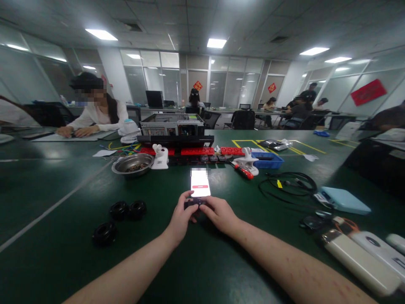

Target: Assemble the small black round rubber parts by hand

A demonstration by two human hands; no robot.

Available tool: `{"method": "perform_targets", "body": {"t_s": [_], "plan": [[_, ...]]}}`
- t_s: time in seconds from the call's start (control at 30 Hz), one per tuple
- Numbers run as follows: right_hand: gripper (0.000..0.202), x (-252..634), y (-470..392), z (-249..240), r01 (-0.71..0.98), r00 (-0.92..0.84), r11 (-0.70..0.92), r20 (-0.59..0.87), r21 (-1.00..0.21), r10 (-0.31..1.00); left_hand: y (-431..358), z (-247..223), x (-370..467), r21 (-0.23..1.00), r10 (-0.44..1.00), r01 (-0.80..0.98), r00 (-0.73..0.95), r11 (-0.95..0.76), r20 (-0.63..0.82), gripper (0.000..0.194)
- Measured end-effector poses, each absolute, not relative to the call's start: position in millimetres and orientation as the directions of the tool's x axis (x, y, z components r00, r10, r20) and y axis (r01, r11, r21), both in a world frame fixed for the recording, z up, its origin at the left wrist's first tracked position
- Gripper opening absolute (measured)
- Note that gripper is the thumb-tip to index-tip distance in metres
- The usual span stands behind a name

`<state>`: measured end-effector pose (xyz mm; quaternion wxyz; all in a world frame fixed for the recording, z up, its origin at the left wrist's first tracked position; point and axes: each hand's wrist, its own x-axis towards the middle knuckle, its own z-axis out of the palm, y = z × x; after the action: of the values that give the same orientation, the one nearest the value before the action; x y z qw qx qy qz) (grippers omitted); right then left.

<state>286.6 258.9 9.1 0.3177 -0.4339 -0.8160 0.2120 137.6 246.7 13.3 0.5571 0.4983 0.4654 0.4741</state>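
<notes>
Both hands meet at the middle of the green table, around a small dark object [196, 203] whose details are too small to make out. My left hand [182, 214] has its fingers closed on the object's left side. On its right side, my right hand [220, 213] grips it with thumb and fingers. Just beyond the hands lies a phone [200, 189] with a bright white screen and a red bar. Three black rings lie left of the hands: two side by side [119, 210] [137, 209] and one nearer [104, 233].
Behind the phone are a metal bowl [133, 164], white stands [160, 157], a red-handled screwdriver [243, 171], a blue tray [266, 160] and an open metal case [172, 125]. Cables [287, 184], a light-blue box [344, 200] and a cream device [359, 261] lie right. A person sits at left.
</notes>
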Motion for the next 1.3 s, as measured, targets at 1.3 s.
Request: {"method": "perform_targets", "body": {"t_s": [1.3], "plan": [[0.030, 285, 259, 6, 0.546, -0.448, 0.554, 0.340, -0.629, 0.827, 247, 19, 139, 0.992, 0.991, -0.050, 0.074, 0.113, -0.109, 0.035]]}}
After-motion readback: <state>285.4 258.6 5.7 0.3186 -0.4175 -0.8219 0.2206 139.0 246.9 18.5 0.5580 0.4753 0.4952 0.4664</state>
